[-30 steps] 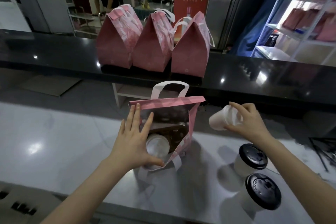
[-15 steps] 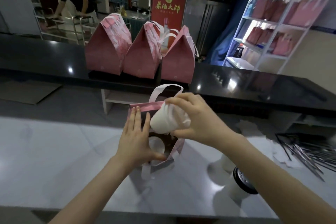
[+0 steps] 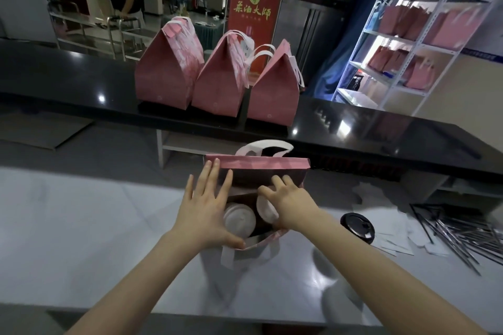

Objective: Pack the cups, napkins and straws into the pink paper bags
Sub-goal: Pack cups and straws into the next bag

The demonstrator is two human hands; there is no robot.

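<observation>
Open pink paper bag [image 3: 261, 165] stands on glossy white counter [image 3: 81, 226], two white cups [image 3: 240, 220] inside. Left hand [image 3: 204, 215] splayed on its rim, right hand [image 3: 288, 205] gripping second cup. Black-lidded cup [image 3: 357, 227], napkins [image 3: 392, 242], straws [image 3: 460, 234] right of bag; three closed pink bags [image 3: 217, 81] on black ledge [image 3: 68, 84] behind.

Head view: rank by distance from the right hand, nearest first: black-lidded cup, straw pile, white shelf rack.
Measured from the right hand, which is at the open bag's mouth:
1. Black-lidded cup: on the counter, just to that hand's right.
2. Straw pile: farther right, at the counter's right end.
3. White shelf rack: against the back wall, upper right, beyond the black counter.
</observation>
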